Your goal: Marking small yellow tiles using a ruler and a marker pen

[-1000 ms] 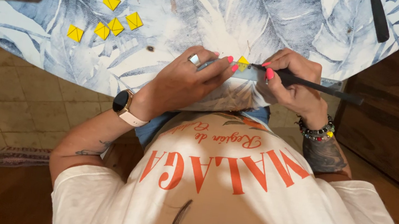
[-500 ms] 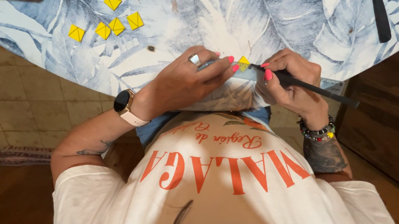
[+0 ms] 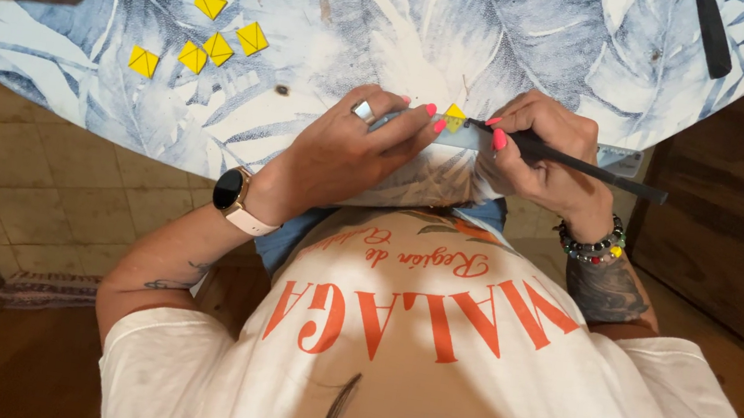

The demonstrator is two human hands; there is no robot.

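Both hands on one tiny yellow square, center frame.
Left hand (image 3: 351, 148) fingertips pinch the square (image 3: 454, 114); right hand (image 3: 545, 151) fingers are clamped on a black tool (image 3: 591, 169).

Five folded squares (image 3: 202, 38) lay on the table (image 3: 533, 28), well left of both hands (image 3: 341, 151), which met at its near edge.

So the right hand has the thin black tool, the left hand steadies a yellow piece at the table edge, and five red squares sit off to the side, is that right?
Not quite: the loose squares are yellow, not red, as the head view shows. The rest holds: the right hand has the thin black tool, the left hand steadies a yellow piece at the table edge, and five squares sit off to the side.
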